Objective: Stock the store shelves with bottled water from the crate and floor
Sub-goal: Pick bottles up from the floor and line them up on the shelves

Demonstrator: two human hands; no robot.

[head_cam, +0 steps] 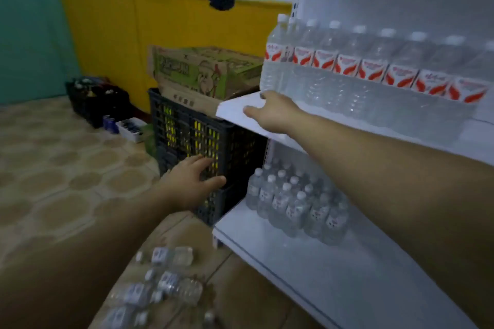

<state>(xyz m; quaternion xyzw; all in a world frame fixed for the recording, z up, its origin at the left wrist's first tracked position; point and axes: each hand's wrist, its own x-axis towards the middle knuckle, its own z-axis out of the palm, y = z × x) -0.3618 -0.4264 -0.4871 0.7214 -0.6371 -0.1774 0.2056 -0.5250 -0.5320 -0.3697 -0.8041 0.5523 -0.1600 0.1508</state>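
Reaching onto the upper shelf [235,111], the right hand [270,109] lies empty, fingers apart, just beside the leftmost large water bottle [274,61], while the left hand [192,181], fingers spread and holding nothing, touches the dark crate [187,128] at left. Small water bottles [171,283] lie on the near floor [240,288]; likely light, stiff when full yet smooth, they are best gripped around the middle.

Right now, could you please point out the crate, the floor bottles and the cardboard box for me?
Crate [184,128]: head view, on its slatted side wall.
Floor bottles [171,282]: head view, on a middle bottle's label.
Cardboard box [205,72]: head view, on its printed side.
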